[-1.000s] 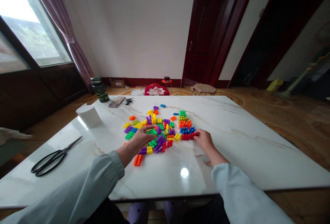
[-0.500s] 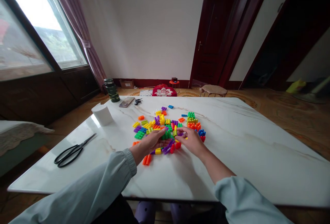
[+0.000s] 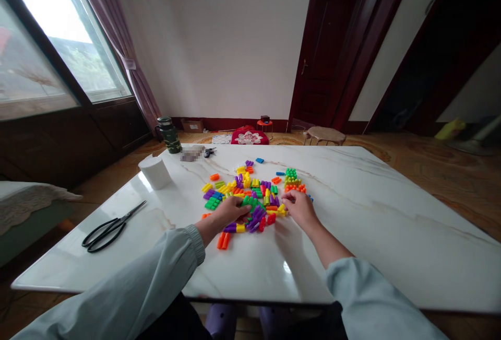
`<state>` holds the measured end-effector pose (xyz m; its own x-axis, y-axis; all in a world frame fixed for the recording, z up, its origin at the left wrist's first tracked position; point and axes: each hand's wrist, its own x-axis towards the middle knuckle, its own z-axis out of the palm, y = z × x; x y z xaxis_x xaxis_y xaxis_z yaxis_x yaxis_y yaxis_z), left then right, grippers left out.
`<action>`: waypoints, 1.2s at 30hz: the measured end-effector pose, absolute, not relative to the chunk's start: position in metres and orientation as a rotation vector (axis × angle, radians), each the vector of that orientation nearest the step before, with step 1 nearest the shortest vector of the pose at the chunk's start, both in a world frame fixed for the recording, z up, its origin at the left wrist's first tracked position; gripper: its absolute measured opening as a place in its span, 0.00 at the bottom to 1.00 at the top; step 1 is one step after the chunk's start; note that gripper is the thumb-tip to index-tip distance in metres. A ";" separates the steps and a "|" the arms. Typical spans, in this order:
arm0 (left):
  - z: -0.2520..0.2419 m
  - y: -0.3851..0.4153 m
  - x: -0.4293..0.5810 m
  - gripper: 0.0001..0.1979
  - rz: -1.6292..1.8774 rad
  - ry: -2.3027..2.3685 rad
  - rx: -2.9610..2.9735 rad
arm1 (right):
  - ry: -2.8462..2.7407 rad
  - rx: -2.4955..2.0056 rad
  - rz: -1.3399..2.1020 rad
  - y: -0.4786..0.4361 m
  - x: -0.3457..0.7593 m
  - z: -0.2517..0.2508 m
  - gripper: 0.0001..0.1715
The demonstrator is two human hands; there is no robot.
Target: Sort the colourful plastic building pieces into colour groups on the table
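Note:
A pile of small coloured plastic blocks (image 3: 250,194) lies spread on the white marble table (image 3: 371,225). My left hand (image 3: 230,209) rests on the pile's near left side, fingers curled round a green block (image 3: 248,202). My right hand (image 3: 299,208) sits at the pile's right edge. Its fingers are curled together beside a yellow block (image 3: 281,209), and what they hold is hidden. Just beyond it stands a joined stack of green, yellow, orange and blue blocks (image 3: 293,180). Two orange blocks (image 3: 222,241) lie apart, near my left wrist.
Black scissors (image 3: 111,227) lie at the table's left. A white paper roll (image 3: 155,173), a camouflage flask (image 3: 169,135), a phone (image 3: 191,154) and keys (image 3: 209,152) stand at the far left edge. A stool (image 3: 324,135) and a red cushion (image 3: 249,136) are on the floor beyond.
My right hand went from the stack's right side into the pile, then drew back to the pile's right edge. My left hand slid slightly nearer. The view turned left.

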<state>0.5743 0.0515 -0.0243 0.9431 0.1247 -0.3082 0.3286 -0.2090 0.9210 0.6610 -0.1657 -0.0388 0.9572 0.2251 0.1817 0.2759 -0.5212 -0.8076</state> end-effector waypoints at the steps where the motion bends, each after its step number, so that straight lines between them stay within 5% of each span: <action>1: -0.026 0.053 0.575 0.22 -0.184 0.351 1.799 | -0.366 -2.164 -0.059 -0.168 0.662 -0.041 0.07; 6: -0.027 0.051 0.577 0.21 -0.127 0.384 1.754 | -0.489 -2.311 -0.038 -0.159 0.656 -0.041 0.10; 11: -0.018 0.045 0.578 0.35 -0.038 0.335 1.653 | -0.713 -2.505 -0.070 -0.138 0.653 -0.040 0.18; 36: -0.023 0.048 0.580 0.28 -0.144 0.304 1.676 | -0.486 -3.046 0.117 -0.084 0.644 -0.020 0.20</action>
